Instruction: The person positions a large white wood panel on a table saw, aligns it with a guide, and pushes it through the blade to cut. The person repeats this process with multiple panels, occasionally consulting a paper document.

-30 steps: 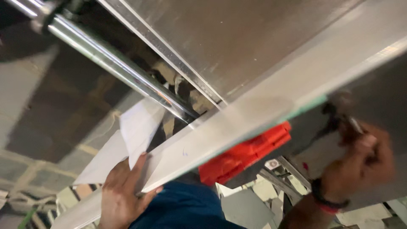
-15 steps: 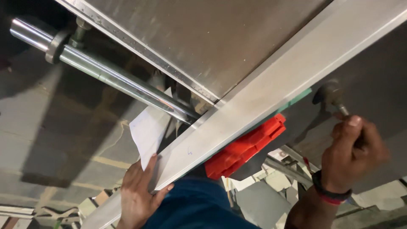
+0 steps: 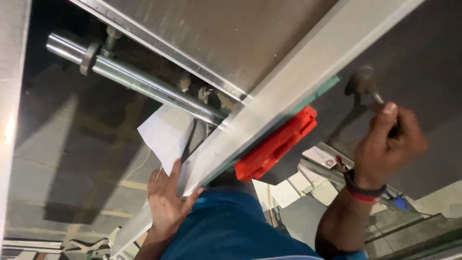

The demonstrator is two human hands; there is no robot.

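Long metal bar (image 3: 288, 103): a pale, brushed-silver length of flat-faced section, running diagonally from the lower left to the upper right of the view, with a thin green edge along its underside. It lies across a steel machine table (image 3: 231, 38), whose surface is dull grey with a riveted rim strip. A red plastic block (image 3: 276, 144), ribbed along its side, sits against the bar's lower edge near mid-length.

Left hand (image 3: 168, 204): laid flat against the bar's lower end, fingers spread and extended, thumb hooked over the edge; pressing rather than gripping. A white sheet of paper (image 3: 166, 137) lies just beside its fingertips.

Right hand (image 3: 385, 144): fingers curled tight around a slim metal handle (image 3: 378, 98) that ends in a dark round knob (image 3: 361, 82); a red and black band sits at the wrist.

A polished steel rod (image 3: 139, 82) with a collar runs below the table rim. The floor beneath is grey concrete, with loose pale offcuts (image 3: 298, 188) scattered near the person's blue clothing (image 3: 231, 231).
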